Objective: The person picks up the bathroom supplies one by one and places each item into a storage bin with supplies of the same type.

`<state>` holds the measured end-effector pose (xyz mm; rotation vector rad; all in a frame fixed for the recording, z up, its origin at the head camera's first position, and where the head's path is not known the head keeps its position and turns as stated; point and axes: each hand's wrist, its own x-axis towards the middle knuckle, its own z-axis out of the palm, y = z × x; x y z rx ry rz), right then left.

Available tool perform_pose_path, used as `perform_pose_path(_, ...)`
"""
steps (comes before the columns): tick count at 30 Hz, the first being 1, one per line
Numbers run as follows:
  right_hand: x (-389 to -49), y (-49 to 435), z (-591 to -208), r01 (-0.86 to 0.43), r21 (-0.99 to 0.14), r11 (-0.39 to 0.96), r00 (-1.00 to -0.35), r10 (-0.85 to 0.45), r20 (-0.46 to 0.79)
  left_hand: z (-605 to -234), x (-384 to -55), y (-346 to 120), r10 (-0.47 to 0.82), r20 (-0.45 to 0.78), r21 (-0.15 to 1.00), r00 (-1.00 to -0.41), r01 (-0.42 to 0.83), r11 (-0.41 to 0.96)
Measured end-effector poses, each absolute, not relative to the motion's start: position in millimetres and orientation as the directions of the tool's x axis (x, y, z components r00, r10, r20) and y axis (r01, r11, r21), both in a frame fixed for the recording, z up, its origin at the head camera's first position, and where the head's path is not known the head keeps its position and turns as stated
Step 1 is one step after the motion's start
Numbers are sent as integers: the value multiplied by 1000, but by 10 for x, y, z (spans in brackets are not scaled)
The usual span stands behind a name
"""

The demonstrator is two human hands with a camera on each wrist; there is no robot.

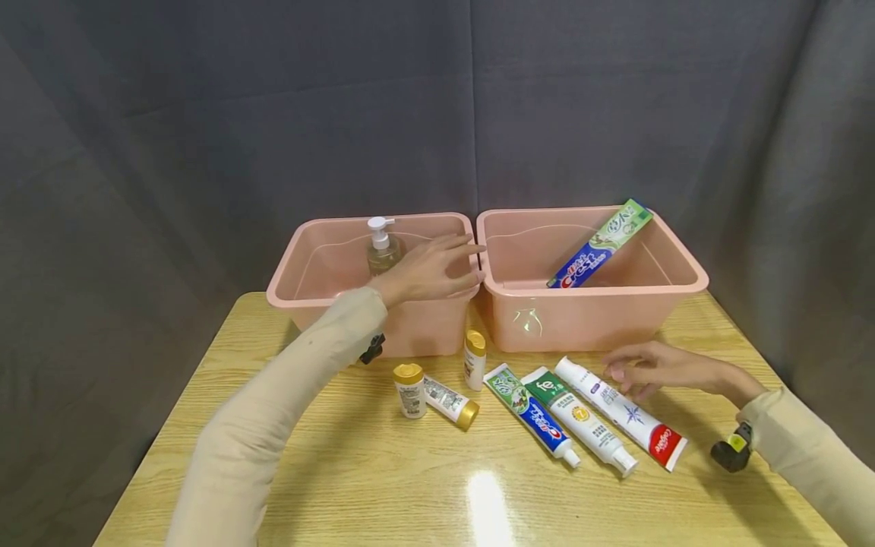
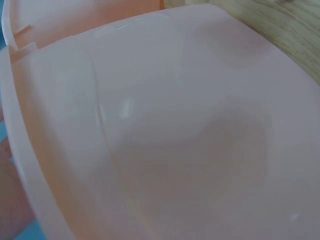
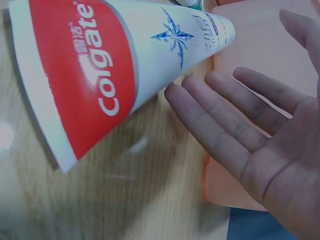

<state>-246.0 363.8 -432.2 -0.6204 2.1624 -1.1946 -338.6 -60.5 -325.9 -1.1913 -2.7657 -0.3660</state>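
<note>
Sleeves (image 1: 235, 456) (image 1: 803, 444), hands (image 1: 437, 267) (image 1: 663, 368) near pink tubs (image 1: 431, 330) (image 1: 588, 319)

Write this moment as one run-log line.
left hand: over left bin | right hand: empty, beside Colgate tube | left bin: pump bottle | right bin: Crest box, leaning

A dark grey curtain (image 1: 328, 114) fills the frame's top and sides, its seam (image 1: 472, 114) at upper centre, behind a wooden table (image 1: 342, 471) with glare (image 1: 489, 509) at bottom centre.
</note>
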Motion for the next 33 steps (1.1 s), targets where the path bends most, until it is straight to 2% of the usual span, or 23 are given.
perform_pose_path(8, -2407, 3667, -4377, -88, -875, 475, -712, -644, -278, -3252, -3379, -551, 701, 172, 159, -692, 722, 674)
perform_pose_path(17, -2391, 3674, -4437, -116, -866, 487, -722, -640, -263, -3274, -3391, -512, 708, 156, 157, -689, 725, 671)
perform_pose_path(27, -2404, 3631, -4440, -259, -809, 528, -715, -668, -207, -3297, -3399, -462, 714, 148, 139, -684, 729, 670)
perform_pose_path(33, -2415, 3619, -4449, -280, -789, 547, -704, -676, -218, -3327, -3405, -439, 713, 143, 121, -686, 727, 675)
